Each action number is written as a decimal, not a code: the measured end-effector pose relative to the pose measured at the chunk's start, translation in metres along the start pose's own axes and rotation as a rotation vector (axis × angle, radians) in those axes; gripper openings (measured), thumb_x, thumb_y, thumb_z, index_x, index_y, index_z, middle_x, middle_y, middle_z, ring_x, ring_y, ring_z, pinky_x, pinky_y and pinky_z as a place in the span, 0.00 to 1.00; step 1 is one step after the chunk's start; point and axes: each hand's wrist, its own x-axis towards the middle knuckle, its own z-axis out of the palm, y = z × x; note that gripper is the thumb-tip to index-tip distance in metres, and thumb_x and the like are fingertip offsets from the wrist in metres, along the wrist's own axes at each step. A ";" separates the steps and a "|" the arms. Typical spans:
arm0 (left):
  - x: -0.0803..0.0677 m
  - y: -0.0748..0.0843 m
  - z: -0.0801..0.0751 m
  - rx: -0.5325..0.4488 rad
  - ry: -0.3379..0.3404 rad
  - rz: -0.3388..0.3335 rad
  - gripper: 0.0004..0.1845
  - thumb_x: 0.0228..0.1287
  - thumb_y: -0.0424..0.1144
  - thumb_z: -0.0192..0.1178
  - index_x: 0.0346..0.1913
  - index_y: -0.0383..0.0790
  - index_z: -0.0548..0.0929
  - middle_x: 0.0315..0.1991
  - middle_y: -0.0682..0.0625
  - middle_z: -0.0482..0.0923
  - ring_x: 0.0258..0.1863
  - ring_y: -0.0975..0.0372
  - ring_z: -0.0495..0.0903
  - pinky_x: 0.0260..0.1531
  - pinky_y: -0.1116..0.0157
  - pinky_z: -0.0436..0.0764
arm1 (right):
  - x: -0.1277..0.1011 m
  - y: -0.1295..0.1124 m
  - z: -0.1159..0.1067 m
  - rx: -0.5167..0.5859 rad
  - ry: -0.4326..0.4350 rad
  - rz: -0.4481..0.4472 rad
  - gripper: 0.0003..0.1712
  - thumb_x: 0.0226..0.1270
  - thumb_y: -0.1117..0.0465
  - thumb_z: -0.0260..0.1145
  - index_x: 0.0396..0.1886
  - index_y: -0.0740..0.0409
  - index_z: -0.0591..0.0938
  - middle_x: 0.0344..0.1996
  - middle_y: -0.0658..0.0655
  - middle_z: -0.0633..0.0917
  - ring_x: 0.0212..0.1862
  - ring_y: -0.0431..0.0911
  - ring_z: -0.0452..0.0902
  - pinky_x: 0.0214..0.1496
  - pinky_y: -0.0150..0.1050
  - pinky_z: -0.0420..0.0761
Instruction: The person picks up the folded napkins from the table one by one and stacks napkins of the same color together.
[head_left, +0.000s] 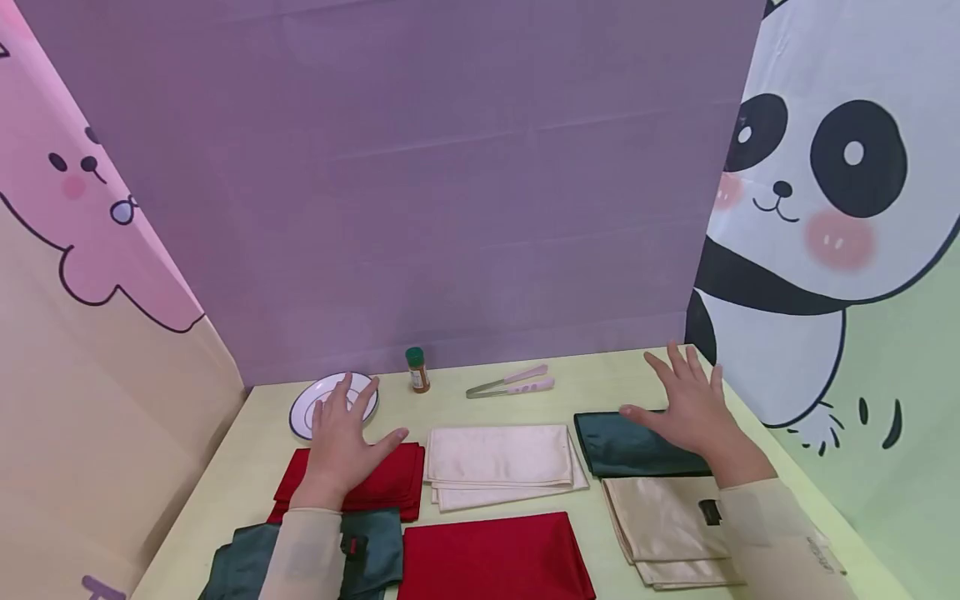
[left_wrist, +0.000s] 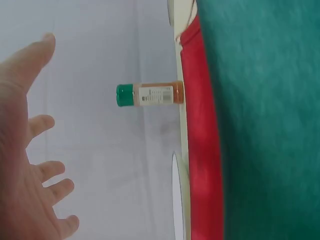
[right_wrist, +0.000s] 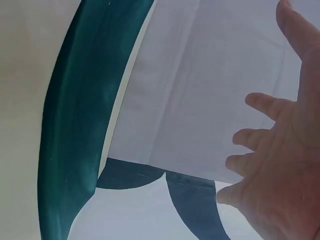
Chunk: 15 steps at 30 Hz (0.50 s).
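Note:
My left hand (head_left: 341,454) hovers with fingers spread above a folded red cloth (head_left: 401,477), partly covering the white plate (head_left: 306,410) behind it. On the other side my right hand (head_left: 690,408) is spread over a folded dark green cloth (head_left: 611,446); neither hand holds anything. A folded beige cloth (head_left: 660,521) lies under my right forearm, and another dark green cloth (head_left: 378,542) under the left one. Between the arms are a folded cream cloth (head_left: 498,456) and a second red cloth (head_left: 495,558). The left wrist view shows bare, parted fingers (left_wrist: 42,127) near a green-capped spice bottle (left_wrist: 155,94).
Tongs (head_left: 517,383) with pinkish handles lie at the back of the pale table (head_left: 457,408), right of the bottle. A purple backdrop (head_left: 465,183) rises behind the table. Printed side walls carry a panda (head_left: 817,242) on the right and a pink animal on the left.

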 end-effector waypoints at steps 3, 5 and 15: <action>0.001 0.005 0.001 -0.018 -0.003 0.013 0.52 0.55 0.64 0.74 0.81 0.51 0.66 0.81 0.37 0.54 0.79 0.40 0.53 0.73 0.31 0.52 | -0.006 0.001 -0.003 0.018 -0.003 -0.003 0.61 0.63 0.28 0.70 0.81 0.64 0.61 0.81 0.76 0.46 0.81 0.72 0.29 0.70 0.79 0.26; 0.001 0.009 0.002 -0.031 -0.007 0.019 0.51 0.56 0.62 0.74 0.80 0.51 0.67 0.81 0.37 0.54 0.78 0.41 0.54 0.73 0.31 0.52 | -0.010 0.001 -0.003 0.018 0.000 -0.009 0.61 0.63 0.29 0.71 0.80 0.64 0.61 0.81 0.76 0.47 0.81 0.72 0.30 0.71 0.79 0.26; 0.001 0.028 0.003 -0.059 -0.007 0.038 0.49 0.57 0.58 0.76 0.80 0.50 0.68 0.80 0.38 0.56 0.77 0.43 0.58 0.73 0.33 0.56 | -0.028 0.006 -0.012 0.019 0.045 -0.045 0.58 0.63 0.33 0.73 0.78 0.65 0.64 0.80 0.75 0.53 0.82 0.70 0.36 0.72 0.79 0.34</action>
